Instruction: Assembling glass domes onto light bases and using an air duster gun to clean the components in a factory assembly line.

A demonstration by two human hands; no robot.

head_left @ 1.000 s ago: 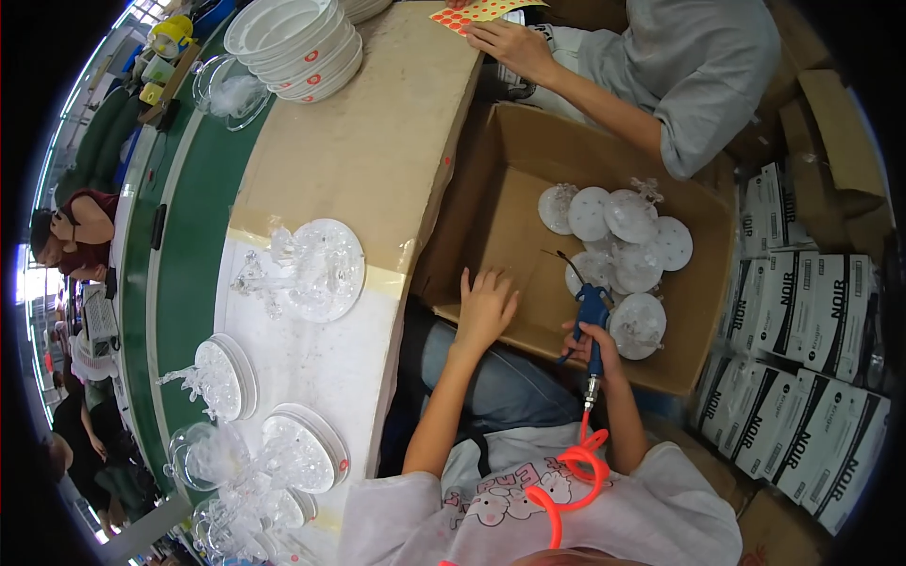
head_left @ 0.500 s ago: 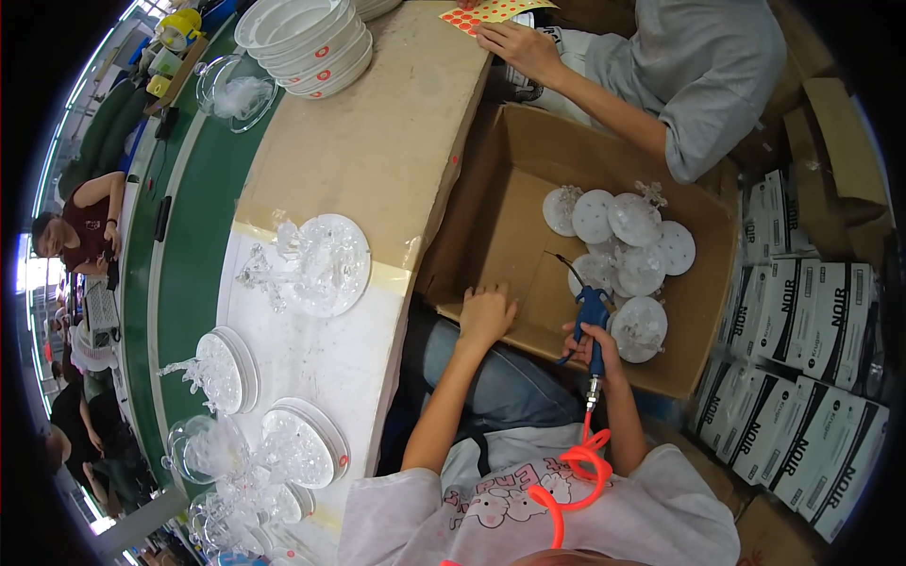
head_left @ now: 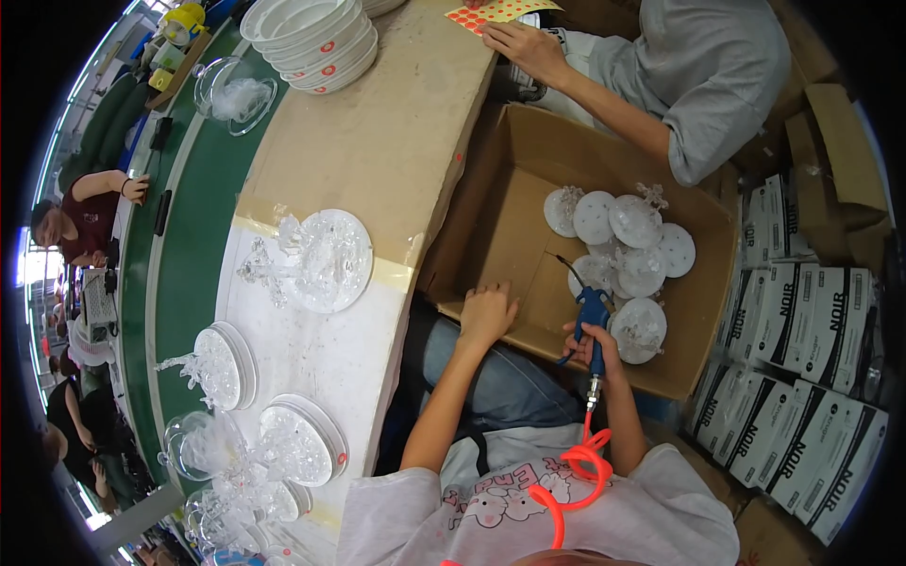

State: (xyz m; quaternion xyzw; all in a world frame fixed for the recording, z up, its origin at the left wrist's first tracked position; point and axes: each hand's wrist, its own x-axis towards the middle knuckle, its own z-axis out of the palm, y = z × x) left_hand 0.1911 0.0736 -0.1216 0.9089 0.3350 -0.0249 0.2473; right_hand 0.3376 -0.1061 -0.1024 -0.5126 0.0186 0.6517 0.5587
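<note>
My right hand (head_left: 606, 349) is wrapped round the handle of a blue air blow gun (head_left: 594, 307), whose thin dark nozzle points into the cardboard box (head_left: 495, 203). A coiled orange hose (head_left: 587, 462) runs from the gun's base down across my shirt. Over the box's near edge lies my left hand (head_left: 488, 313), empty, with fingers stretched inward. Several round white and clear plastic pieces (head_left: 634, 220) are heaped in the box's right half, some with clear ornaments. One such disc (head_left: 639, 330) sits close beside my right hand.
On the table (head_left: 354, 156) to my left stand clear ornaments on white discs (head_left: 332, 259) and stacked white bowls (head_left: 326, 57). Across the box a person in a grey shirt (head_left: 708, 85) handles a sheet of red dot stickers (head_left: 505, 11). Printed cartons (head_left: 802, 316) are stacked at right.
Both my hands and the blow gun stay where they were. Across the green bench at far left, a person in dark red has stretched an arm toward the bench.
</note>
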